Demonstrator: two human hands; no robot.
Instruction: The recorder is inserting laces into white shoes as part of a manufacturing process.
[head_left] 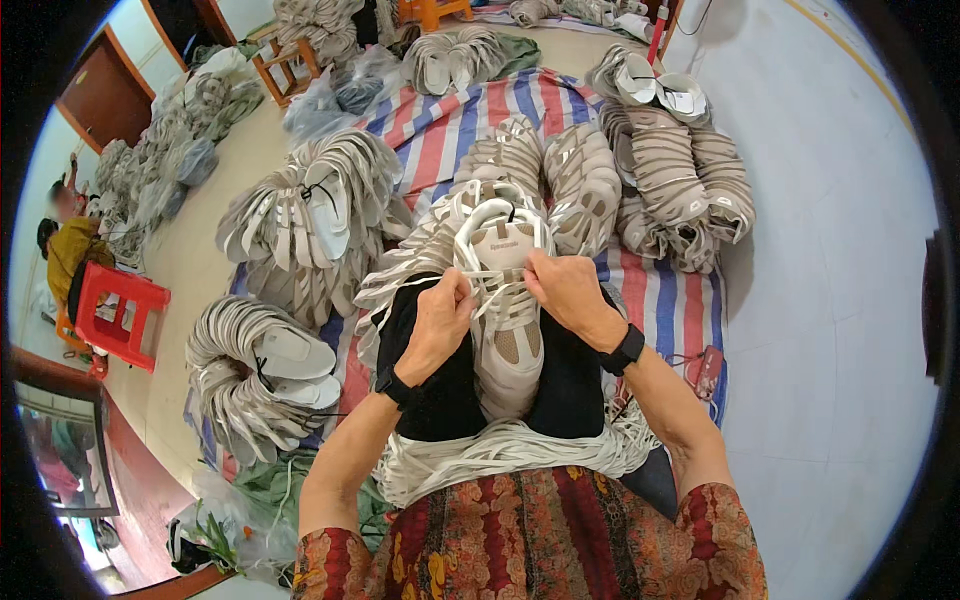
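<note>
A beige and white sneaker upper (508, 345) lies between my knees, its toe toward me and its pale tongue standing up at the far end. My left hand (442, 318) pinches a white shoelace (485, 273) at the left side of the eyelets. On the opposite side my right hand (572, 290) is closed on the lace too, close to the tongue. The lace runs across the opening between both hands. A thick bundle of loose white laces (520, 458) rests across my lap.
Stacked, tied shoe uppers stand left (262, 370), far left (318, 205) and right (670, 170) on a striped sheet (520, 95). A red plastic stool (120, 312) is at the left, near a seated person (75, 250). A white wall (820, 300) lies right.
</note>
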